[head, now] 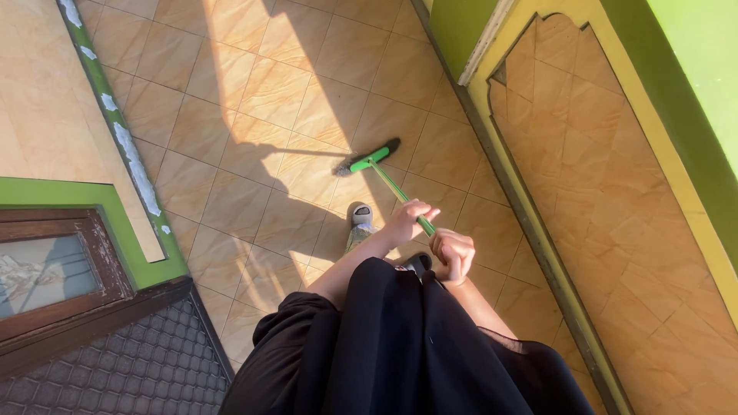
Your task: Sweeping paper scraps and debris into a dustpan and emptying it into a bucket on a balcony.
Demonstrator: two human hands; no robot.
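Observation:
A broom with a thin green handle (396, 189) and a green head with dark bristles (370, 157) rests its head on the tan tiled floor (261, 100) ahead of me. My left hand (409, 219) grips the handle lower down the stick. Closed around the handle's upper end, closer to my body, is my right hand (453, 254). A grey slipper on my foot (360, 219) stands just behind the broom head. My black clothing (400, 346) fills the bottom of the view.
A low wall with a yellow and green border (538, 230) runs along the right. At left are a green-edged wall (127, 154), a dark wooden window frame (61, 269) and a dark patterned panel (131, 369). Sunlight and my shadow fall across the tiles.

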